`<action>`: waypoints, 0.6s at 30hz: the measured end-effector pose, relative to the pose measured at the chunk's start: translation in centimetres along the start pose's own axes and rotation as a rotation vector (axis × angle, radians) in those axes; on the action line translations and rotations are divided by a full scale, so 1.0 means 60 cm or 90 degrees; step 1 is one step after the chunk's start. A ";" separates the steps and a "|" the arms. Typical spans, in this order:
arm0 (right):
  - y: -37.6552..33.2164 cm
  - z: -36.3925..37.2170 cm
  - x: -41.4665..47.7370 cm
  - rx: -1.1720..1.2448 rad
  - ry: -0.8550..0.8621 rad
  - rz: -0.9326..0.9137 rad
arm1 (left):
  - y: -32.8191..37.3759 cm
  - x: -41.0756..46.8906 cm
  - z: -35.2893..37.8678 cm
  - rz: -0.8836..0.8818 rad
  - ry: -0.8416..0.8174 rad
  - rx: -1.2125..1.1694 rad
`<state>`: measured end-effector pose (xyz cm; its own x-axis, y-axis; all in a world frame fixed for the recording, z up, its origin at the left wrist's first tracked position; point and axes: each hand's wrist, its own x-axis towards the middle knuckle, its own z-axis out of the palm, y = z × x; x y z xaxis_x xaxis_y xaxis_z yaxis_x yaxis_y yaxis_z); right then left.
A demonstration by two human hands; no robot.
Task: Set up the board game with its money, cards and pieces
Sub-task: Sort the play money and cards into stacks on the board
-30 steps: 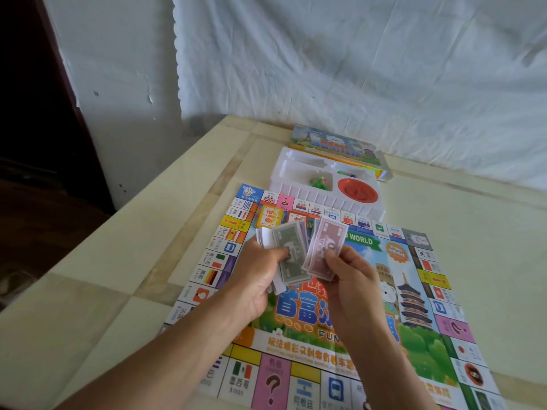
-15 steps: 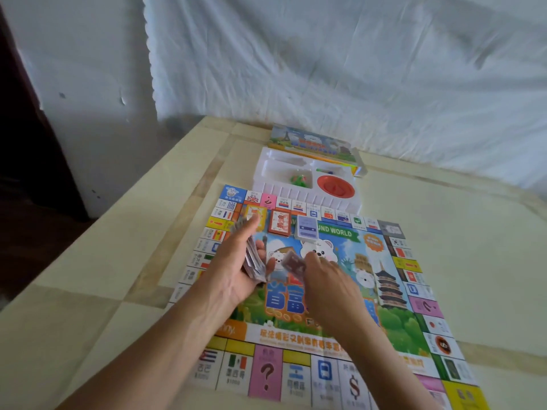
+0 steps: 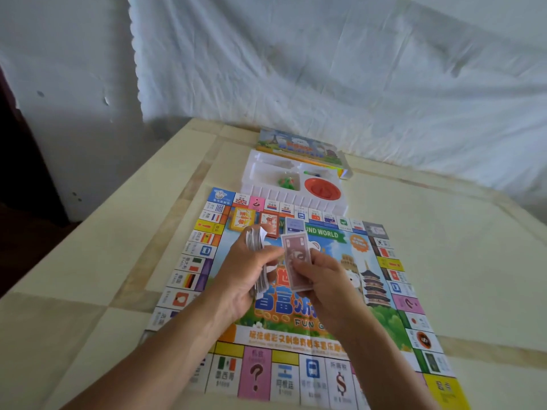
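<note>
- A thick stack of grey paper banknotes [image 3: 255, 239] is gripped by the curled left hand [image 3: 242, 279].
- A reddish-brown paper banknote [image 3: 296, 261] is pinched by the right hand [image 3: 325, 279], just beside the stack, above the colourful game board [image 3: 384, 335].

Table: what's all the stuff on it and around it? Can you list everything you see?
table: one, cream, under everything
cloth: one, white, hanging behind the table
board: one, many colours, flat on the table
tray: one, white, just past the board's far edge
box: one, colourful, behind the tray
disc: one, red, in the tray's right compartment
pieces: small heap, green, in the tray left of the disc
decks: three, yellow, red and blue, in a row on the board's far part
stack: one, greyish notes, held above the board
note: one, pinkish, held above the board
left hand: grips the stack
right hand: pinches the note
</note>
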<state>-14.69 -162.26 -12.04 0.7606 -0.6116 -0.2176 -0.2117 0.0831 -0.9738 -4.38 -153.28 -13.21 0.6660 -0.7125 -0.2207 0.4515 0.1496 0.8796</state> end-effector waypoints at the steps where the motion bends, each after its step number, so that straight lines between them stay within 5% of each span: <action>1: 0.004 0.003 0.003 0.002 0.004 -0.001 | -0.001 0.000 0.002 0.005 -0.008 0.009; 13: -0.018 -0.024 0.016 -0.149 0.086 0.028 | -0.007 0.006 0.006 0.003 -0.021 0.043; 18: -0.044 -0.091 0.080 0.020 0.176 0.140 | -0.011 0.017 0.000 -0.022 -0.006 -0.005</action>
<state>-13.83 -169.72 -10.18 0.5036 -0.7658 -0.3999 -0.3296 0.2575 -0.9083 -3.97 -154.09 -13.99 0.6447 -0.7233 -0.2472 0.4785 0.1297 0.8685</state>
